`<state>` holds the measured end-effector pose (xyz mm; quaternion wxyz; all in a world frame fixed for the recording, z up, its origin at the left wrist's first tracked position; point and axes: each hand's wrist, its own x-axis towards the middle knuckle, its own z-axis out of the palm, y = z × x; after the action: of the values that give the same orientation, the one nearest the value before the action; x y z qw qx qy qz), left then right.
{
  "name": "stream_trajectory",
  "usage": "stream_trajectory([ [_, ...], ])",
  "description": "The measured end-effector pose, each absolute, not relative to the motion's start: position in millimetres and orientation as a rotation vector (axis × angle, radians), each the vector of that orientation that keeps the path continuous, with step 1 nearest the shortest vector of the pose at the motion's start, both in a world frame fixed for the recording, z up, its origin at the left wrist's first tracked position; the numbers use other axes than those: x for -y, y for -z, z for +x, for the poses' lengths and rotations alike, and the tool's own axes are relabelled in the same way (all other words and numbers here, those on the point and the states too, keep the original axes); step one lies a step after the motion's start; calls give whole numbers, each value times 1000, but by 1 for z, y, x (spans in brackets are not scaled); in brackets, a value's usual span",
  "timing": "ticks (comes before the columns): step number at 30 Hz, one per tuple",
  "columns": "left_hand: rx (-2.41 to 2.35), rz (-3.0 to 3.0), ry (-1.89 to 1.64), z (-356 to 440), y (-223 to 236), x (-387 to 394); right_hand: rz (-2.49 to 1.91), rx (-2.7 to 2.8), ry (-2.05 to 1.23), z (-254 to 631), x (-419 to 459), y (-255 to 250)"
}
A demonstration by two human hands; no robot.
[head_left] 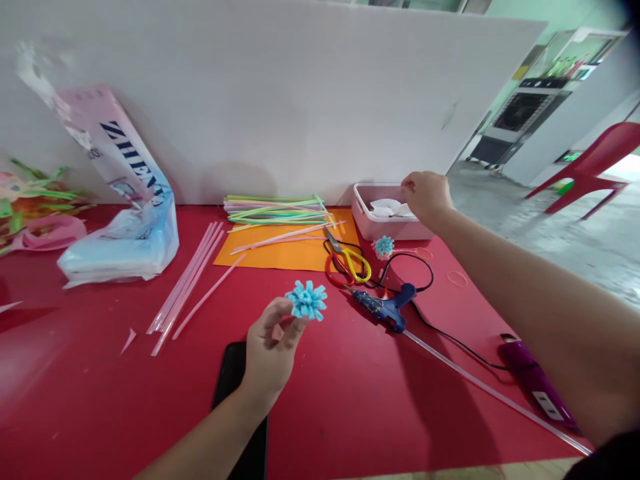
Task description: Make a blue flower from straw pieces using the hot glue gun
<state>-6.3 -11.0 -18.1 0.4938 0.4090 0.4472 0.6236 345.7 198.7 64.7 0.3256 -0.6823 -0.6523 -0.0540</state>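
Note:
My left hand (271,347) pinches a light blue pipe-cleaner flower (307,301) above the red table, its petals facing up. Over the right part of a pink plastic box (393,230), my right hand (427,197) has its fingers curled together; whatever they hold, if anything, cannot be made out. White pieces (385,207) lie inside that box. In front of it rests a second blue flower (384,247) with a pale centre. A blue hot glue gun (384,307) with a long clear glue stick (480,380) lies right of my left hand, near scissors (350,259) with red and yellow handles.
Pipe cleaners (280,210) are piled on an orange sheet (300,257). Pink strips (187,287) and a plastic packet (125,227) lie left. A black phone-like slab (237,373) sits under my left forearm. A black cord runs to a purple power strip (537,380). A white board stands behind.

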Motion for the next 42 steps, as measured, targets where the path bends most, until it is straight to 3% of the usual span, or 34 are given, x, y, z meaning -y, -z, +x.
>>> stream_trajectory([
  [5,-893,1317,-1505,-12,15,13,-1704,1720,89,318,-173,-80],
  [10,-866,1398,-1475,-15,14,17,-1446,1808,-109,241,-84,-78],
  [14,-899,1392,-1457,-12,19,19,-1004,1916,-740,193,1,-61],
  [17,-911,1438,-1435,-10,20,20,-907,1776,-967,183,32,-47],
  [28,-800,1607,-1296,-7,18,20,-813,1667,-900,189,52,-19],
  [36,-601,1132,-1160,0,14,28,-915,1740,-572,192,48,-5],
  [42,-752,933,-1104,2,8,22,-890,1901,-474,192,46,-4],
])
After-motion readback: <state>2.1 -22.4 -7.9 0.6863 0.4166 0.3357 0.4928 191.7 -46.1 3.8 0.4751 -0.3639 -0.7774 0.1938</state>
